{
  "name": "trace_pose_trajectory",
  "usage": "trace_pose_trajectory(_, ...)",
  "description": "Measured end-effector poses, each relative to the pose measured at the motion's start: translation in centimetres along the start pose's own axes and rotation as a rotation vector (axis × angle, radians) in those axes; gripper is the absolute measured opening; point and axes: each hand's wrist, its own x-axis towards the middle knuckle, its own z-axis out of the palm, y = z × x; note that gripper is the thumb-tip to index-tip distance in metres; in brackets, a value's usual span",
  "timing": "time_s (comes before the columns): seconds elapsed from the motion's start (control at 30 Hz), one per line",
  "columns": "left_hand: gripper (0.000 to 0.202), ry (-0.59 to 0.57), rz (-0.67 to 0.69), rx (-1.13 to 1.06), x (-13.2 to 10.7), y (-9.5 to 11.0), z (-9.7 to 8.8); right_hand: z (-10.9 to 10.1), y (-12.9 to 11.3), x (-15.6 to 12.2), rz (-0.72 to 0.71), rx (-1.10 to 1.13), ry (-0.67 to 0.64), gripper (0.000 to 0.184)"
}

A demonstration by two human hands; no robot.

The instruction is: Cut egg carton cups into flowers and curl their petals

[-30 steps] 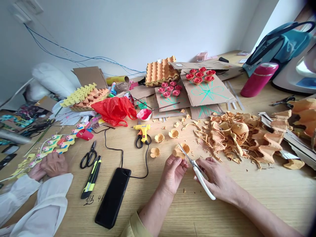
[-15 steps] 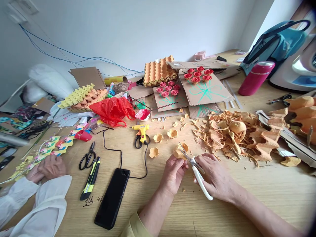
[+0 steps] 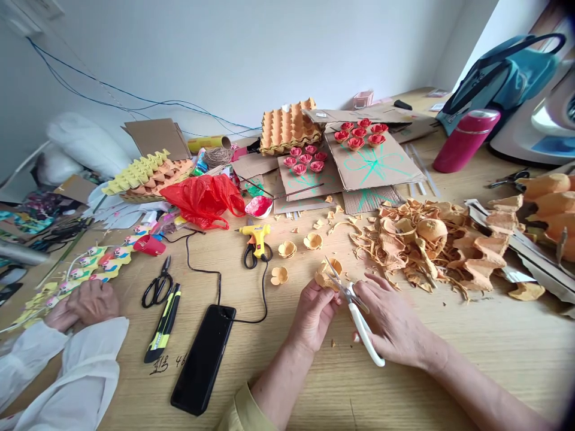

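Note:
Between the fingers of my left hand (image 3: 314,311) is an orange egg-carton cup (image 3: 324,276) with petal-shaped edges. My right hand (image 3: 390,320) grips white-handled scissors (image 3: 366,335), their blades apart and lying across the cup's near right side. Just beyond my left hand lie cut petal cups: a single one (image 3: 279,275), a nested one (image 3: 287,249) and another (image 3: 313,241). A pile of orange carton scraps (image 3: 404,239) spreads beyond my right hand. Small trimmings lie on the wooden table (image 3: 332,389) under my hands.
A yellow glue gun (image 3: 256,238), black phone (image 3: 203,359), box cutter (image 3: 162,326) and black scissors (image 3: 158,284) lie left. Another person's folded hands (image 3: 92,305) rest at far left. Behind stand red paper roses (image 3: 354,142) on cardboard (image 3: 395,167) and a magenta bottle (image 3: 467,143).
The whole view has shifted very slightly. Both hands keep the same grip on the cup and the scissors, with almost no movement.

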Motion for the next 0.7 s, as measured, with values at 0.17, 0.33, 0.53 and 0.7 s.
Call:
trace_pose_trajectory(0.17, 0.025, -0.011, 0.003, 0.015, -0.11, 0.1, 0.02, -0.18, 0.0, -0.01, -0.015, 0.0, 0.024, 0.021)
trace_pose_trajectory(0.33, 0.026, -0.016, -0.015, -0.005, -0.2, 0.07, 0.21, -0.28, 0.22, -0.15, -0.033, 0.006, 0.002, 0.018)
trace_pose_trajectory(0.53, 0.026, -0.045, -0.007, 0.005, -0.04, 0.37, -0.16, -0.21, 0.37, -0.27, -0.036, 0.036, 0.006, 0.019)
trace_pose_trajectory(0.7, 0.025, -0.045, -0.003, 0.001, -0.03, 0.63, -0.24, -0.03, 0.49, -0.38, -0.042, 0.048, 0.003, 0.021)
